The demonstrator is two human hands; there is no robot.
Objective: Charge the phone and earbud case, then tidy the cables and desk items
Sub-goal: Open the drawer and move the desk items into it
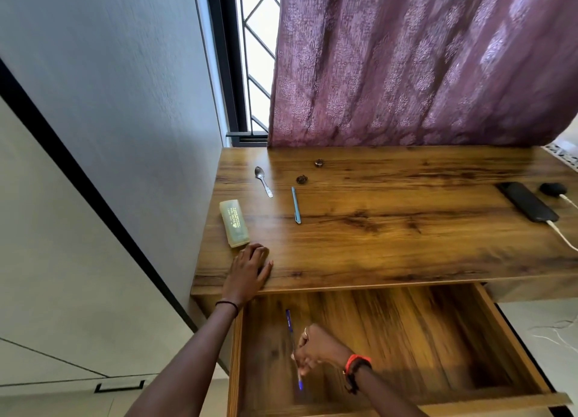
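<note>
1. Head view: wood-grain desk (391, 244) set against a pale wall (125, 88). Behind it are a barred window (256, 56) and a purple patterned curtain (422, 59).
2. One drawer (422, 338) under the desk front is pulled open; it has the same wood grain and is motion-blurred.
3. Counts on the desk:
   - one spoon (263, 181)
   - one teal pen (296, 205)
   - one translucent yellowish box (234, 223) lying flat near the left edge
   - two small dark round bits (318, 163), type unclear
4. One black phone (527, 205) lies flat at the desk's far right.
5. One dark earbud case (553, 188) sits just beside the phone's far end.
6. Two white cables (561, 233): one is plugged into the phone's near end, the other reaches the earbud case.
7. Left grip (250, 266) rests on the desk's front-left corner holding nothing, fingertips just beside the box.
8. Right grip (316, 347) is over the open drawer, pinching a blue pen (289, 322). The pen's tip points toward the near edge and is blurred.
</note>
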